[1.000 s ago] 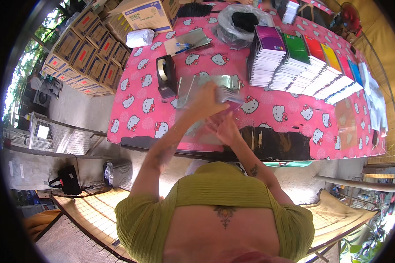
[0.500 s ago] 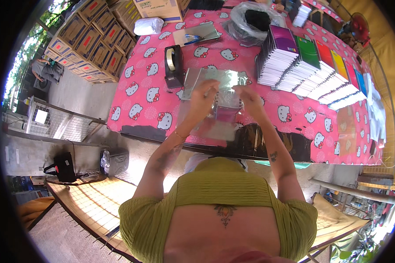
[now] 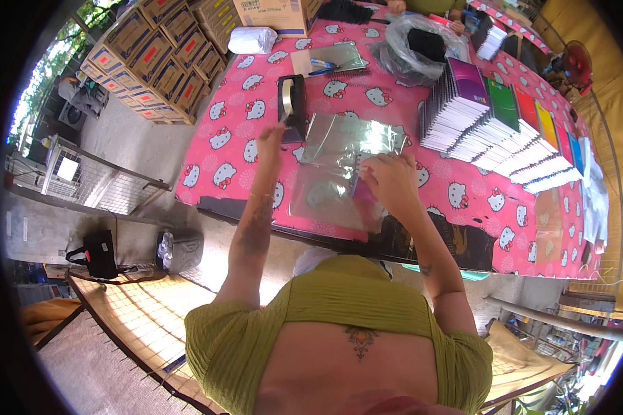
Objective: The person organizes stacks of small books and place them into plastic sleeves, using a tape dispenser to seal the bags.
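Observation:
My left hand (image 3: 270,143) is at the near end of a black tape dispenser (image 3: 292,104) holding a roll of clear tape. Its fingers are blurred, so whether they pinch the tape's end does not show. My right hand (image 3: 392,178) rests with fingers apart on a clear plastic sleeve (image 3: 329,146), over a notebook (image 3: 361,188) with a purple cover. Much of that notebook is hidden under the hand. The plastic lies spread on the table and shines with reflections.
Stacked spiral notebooks (image 3: 464,104) with coloured covers stand at the right. Behind are a clear plastic bag (image 3: 401,52), a blue cutter (image 3: 320,67) on plastic sheets and a white packet (image 3: 253,40). Cardboard boxes (image 3: 145,66) are piled at the left. Another person's hand (image 3: 457,28) shows at the far edge.
My left hand has moved left from the plastic to the tape dispenser. My right hand has come down onto the sleeve and notebook. The whole view has shifted slightly.

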The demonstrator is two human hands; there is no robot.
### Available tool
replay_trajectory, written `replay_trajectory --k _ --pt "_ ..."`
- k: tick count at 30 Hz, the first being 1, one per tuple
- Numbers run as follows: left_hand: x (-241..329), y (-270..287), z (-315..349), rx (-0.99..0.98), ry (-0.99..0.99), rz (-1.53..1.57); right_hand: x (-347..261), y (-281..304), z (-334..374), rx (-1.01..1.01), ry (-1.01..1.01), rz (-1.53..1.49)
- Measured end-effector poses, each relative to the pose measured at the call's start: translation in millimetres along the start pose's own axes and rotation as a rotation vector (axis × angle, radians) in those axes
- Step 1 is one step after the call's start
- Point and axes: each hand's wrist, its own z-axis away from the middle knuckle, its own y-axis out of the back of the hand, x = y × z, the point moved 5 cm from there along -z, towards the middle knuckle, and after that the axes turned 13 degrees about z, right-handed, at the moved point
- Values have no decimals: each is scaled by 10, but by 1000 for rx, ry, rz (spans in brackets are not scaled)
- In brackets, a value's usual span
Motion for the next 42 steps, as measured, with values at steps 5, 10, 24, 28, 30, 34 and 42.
replay_trajectory --k 5,10,24,28,30,34,42 --pt "415 -3 109 126 -401 -1280 -113 -12 -33 -47 -50 -33" --pt "720 -702 454 -466 -378 -728 -96 14 -16 -32 -95 40" --pt "813 -1860 763 -1196 -282 -463 199 219 34 110 -174 -12" --pt "806 -1838 773 -1190 -343 -541 621 236 331 250 -367 -445" --pt "780 -1878 787 -1204 -374 -556 650 84 489 222 -436 -627" --pt "557 -2103 903 -1245 -502 -589 542 -403 566 104 -171 -416" --pt "404 -2231 952 -1128 -689 -645 523 -593 567 53 5 -220"
